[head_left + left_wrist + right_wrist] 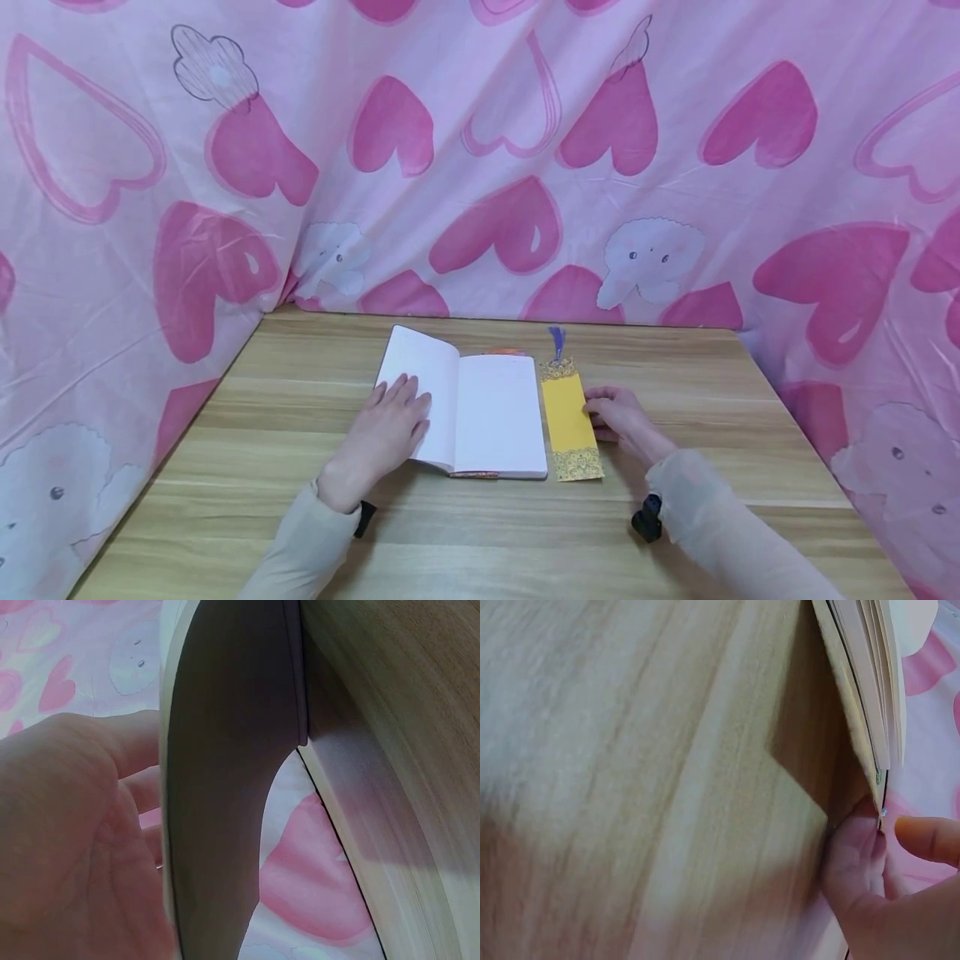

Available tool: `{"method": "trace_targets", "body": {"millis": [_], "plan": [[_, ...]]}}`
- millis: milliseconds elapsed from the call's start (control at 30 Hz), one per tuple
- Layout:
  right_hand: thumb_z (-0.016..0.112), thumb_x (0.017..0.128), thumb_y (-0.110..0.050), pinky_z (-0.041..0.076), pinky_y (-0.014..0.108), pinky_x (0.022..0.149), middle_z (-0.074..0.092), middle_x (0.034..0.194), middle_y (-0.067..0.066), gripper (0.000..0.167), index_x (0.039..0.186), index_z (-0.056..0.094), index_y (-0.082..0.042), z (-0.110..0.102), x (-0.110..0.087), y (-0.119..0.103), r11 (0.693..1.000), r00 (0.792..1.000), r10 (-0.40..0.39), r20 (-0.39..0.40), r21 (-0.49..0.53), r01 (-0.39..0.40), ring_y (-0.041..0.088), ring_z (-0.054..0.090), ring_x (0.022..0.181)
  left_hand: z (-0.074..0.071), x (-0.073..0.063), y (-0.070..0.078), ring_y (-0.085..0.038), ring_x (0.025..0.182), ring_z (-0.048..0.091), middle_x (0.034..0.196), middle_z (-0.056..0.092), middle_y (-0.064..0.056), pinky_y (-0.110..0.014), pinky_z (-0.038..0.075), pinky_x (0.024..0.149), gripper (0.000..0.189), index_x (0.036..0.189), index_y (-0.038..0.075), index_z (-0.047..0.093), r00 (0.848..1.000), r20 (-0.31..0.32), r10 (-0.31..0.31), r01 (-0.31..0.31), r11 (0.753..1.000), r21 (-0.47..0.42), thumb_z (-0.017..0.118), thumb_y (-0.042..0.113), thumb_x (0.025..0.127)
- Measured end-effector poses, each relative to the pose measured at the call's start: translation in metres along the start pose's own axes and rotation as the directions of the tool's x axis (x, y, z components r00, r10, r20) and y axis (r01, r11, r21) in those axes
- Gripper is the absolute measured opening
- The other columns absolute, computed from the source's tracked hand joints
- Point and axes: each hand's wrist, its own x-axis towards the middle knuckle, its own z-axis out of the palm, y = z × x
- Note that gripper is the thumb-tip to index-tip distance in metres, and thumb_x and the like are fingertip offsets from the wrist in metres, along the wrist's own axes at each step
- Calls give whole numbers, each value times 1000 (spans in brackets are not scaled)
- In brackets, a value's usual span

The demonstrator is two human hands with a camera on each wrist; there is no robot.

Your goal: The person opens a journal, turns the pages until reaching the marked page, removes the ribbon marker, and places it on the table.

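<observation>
An open notebook point(498, 417) with blank white pages lies on the table. My left hand point(382, 425) rests on its left page, fingers extended and slightly spread. That side tilts up, and its dark cover point(217, 787) fills the middle of the left wrist view. Right of the notebook is a yellow bookmark point(567, 412) with patterned gold ends and a purple tassel point(557, 342). My right hand point(618, 421) holds the bookmark by its right edge. In the right wrist view, the fingers point(855, 862) curl beneath the edge, with the thumb point(930, 834) on the other side.
Orange patterned pieces point(506, 351) peek out at the notebook's top and bottom edges. A wooden table point(480, 542) carries everything. Pink heart-print cloth point(495, 108) hangs behind it and along both sides. Small black devices point(647, 518) sit at the wrists.
</observation>
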Motion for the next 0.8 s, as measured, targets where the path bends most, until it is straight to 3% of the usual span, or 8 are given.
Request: {"method": "trace_targets", "body": {"millis": [200, 300, 367, 433, 533, 633, 700, 800], "plan": [[57, 89, 1, 58, 39, 72, 64, 106, 23, 45, 132, 46, 9, -1, -6, -4, 997, 1000, 3, 2, -72, -2, 23, 66, 82, 0, 1, 1, -38, 136, 38, 143, 47, -22, -57, 26, 112, 42, 133, 7, 60, 1000, 10, -6, 6, 1000, -7, 62, 28, 96], [56, 90, -2, 58, 39, 73, 62, 110, 25, 47, 134, 43, 10, -2, -9, -7, 983, 1000, -25, 13, -180, 27, 24, 66, 84, 0, 2, 2, -38, 137, 38, 144, 46, -22, -57, 25, 112, 42, 133, 7, 59, 1000, 12, -9, 9, 1000, -14, 62, 28, 96], [57, 90, -4, 58, 39, 74, 60, 114, 25, 51, 136, 41, 10, -2, -13, -10, 954, 998, -66, 22, -293, 69, 25, 65, 87, -1, 2, 2, -38, 137, 37, 144, 46, -22, -57, 25, 112, 43, 133, 7, 59, 1000, 16, -11, 11, 1000, -15, 62, 28, 96], [58, 90, -7, 56, 42, 79, 59, 117, 27, 53, 137, 41, 12, -3, -17, -13, 892, 989, -138, 47, -427, 145, 30, 63, 94, 0, 2, 2, -38, 137, 37, 144, 46, -22, -57, 25, 112, 43, 134, 7, 59, 1000, 19, -11, 11, 1000, -16, 62, 28, 96], [61, 90, -11, 51, 50, 89, 58, 122, 29, 53, 135, 45, 11, -2, -22, -15, 746, 963, -253, 92, -615, 255, 39, 59, 107, 0, 2, 3, -38, 137, 37, 144, 46, -22, -58, 25, 112, 44, 134, 6, 59, 1000, 21, -8, 8, 1000, -20, 62, 29, 96], [63, 91, -13, 43, 58, 97, 56, 127, 29, 49, 133, 50, 9, 3, -26, -18, 619, 919, -362, 155, -698, 362, 45, 53, 118, 0, 2, 2, -39, 136, 38, 144, 46, -22, -58, 25, 111, 43, 133, 6, 59, 1000, 17, -7, 7, 1000, -18, 62, 28, 96], [63, 92, -14, 41, 60, 99, 54, 131, 27, 47, 132, 53, 6, 8, -29, -20, 580, 892, -418, 172, -705, 407, 45, 50, 122, 0, 1, 2, -38, 136, 38, 143, 46, -22, -58, 26, 111, 43, 133, 6, 59, 1000, 15, -8, 8, 1000, -10, 62, 28, 96], [63, 93, -15, 40, 59, 100, 52, 134, 25, 44, 132, 55, 3, 18, -33, -22, 555, 847, -506, 162, -690, 464, 44, 48, 123, 0, 1, 2, -38, 137, 38, 144, 46, -22, -58, 25, 111, 43, 133, 7, 59, 1000, 17, -12, 13, 1000, -9, 62, 28, 96]]}}
